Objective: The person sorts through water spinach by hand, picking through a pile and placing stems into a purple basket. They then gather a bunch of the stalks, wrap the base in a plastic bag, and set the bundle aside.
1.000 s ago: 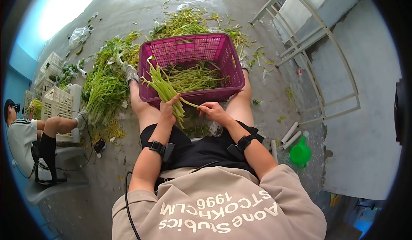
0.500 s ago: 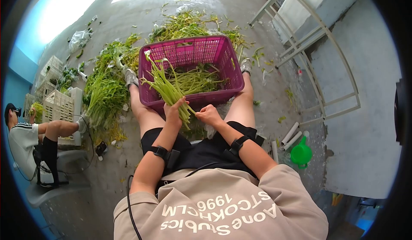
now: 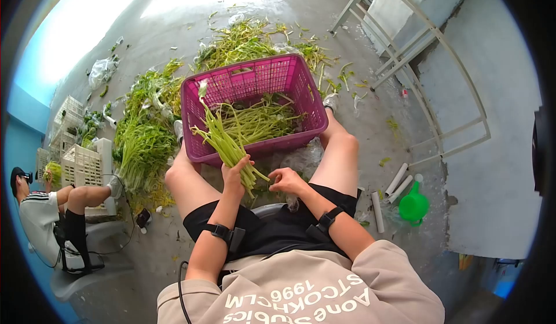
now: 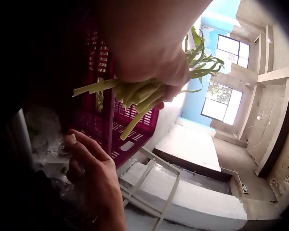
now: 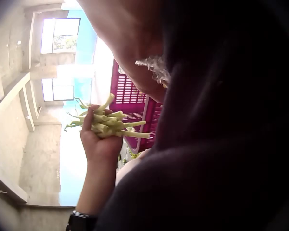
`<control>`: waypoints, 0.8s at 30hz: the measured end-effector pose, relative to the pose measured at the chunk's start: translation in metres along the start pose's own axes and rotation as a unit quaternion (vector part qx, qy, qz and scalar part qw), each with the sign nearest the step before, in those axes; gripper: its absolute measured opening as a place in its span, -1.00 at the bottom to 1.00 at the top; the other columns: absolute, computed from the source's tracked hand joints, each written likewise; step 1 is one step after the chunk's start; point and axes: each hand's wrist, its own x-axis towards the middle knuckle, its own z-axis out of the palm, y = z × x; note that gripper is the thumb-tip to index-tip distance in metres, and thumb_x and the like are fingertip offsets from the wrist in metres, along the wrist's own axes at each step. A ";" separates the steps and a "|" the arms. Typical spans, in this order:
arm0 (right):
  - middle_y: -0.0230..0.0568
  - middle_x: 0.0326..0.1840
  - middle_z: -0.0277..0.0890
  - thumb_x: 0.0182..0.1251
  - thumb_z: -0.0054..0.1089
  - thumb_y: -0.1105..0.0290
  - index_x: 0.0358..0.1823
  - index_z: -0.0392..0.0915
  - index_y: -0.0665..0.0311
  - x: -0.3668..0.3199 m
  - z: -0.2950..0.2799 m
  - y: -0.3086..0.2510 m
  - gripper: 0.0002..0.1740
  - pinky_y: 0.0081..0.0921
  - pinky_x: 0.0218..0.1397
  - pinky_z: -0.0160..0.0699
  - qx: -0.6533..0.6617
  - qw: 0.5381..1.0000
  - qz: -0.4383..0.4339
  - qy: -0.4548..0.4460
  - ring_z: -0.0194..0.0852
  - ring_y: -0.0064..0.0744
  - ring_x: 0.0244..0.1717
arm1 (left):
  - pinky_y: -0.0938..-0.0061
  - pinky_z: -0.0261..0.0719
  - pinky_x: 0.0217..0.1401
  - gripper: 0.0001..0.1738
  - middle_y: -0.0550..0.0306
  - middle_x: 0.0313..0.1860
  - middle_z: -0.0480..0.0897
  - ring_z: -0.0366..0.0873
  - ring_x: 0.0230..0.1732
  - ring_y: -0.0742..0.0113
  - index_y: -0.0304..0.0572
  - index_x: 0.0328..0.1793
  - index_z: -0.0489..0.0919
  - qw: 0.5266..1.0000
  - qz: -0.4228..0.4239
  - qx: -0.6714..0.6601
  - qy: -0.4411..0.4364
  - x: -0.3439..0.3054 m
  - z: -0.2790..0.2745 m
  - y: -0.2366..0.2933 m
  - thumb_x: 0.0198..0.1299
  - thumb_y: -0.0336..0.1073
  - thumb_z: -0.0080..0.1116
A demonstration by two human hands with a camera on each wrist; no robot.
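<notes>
A bundle of green stalks (image 3: 229, 144) is gripped in my left hand (image 3: 234, 176), its leafy end leaning over the near left part of the purple basket (image 3: 255, 145). In the left wrist view, my left hand (image 4: 154, 62) wraps round the stalks (image 4: 142, 94), whose cut ends point out unevenly. The right wrist view also shows the left hand (image 5: 98, 142) round the stalks (image 5: 108, 122). My right hand (image 3: 288, 181), beside the lower stalk ends, has loosely bent fingers and nothing visible in them; the left wrist view shows this hand (image 4: 96, 175) apart from the bundle.
More stalks (image 3: 260, 121) lie inside the basket. Leafy greens (image 3: 145, 144) are heaped on the floor at left, with trimmings (image 3: 240, 46) behind the basket. A seated person (image 3: 43, 214) and crates (image 3: 81, 165) are at far left; a metal frame (image 3: 417, 86) and green scoop (image 3: 413, 205) at right.
The right hand, earlier pinching a stalk's lower end, has let go and its fingers have loosened. The view has shifted, and the knees stand wider apart. The left hand still grips the bundle.
</notes>
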 end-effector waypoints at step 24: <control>-0.39 -0.39 0.59 0.32 0.28 0.35 -0.20 0.67 0.38 -0.003 -0.016 -0.042 -0.79 -0.59 -0.24 0.46 0.212 0.968 -0.125 0.056 0.47 -0.64 -0.35 | 0.35 0.71 -0.08 -0.56 0.05 -0.08 0.68 0.69 -0.14 0.23 -0.28 0.17 0.50 0.986 -0.062 0.023 -0.156 0.011 0.002 -0.021 0.14 -0.54 0.32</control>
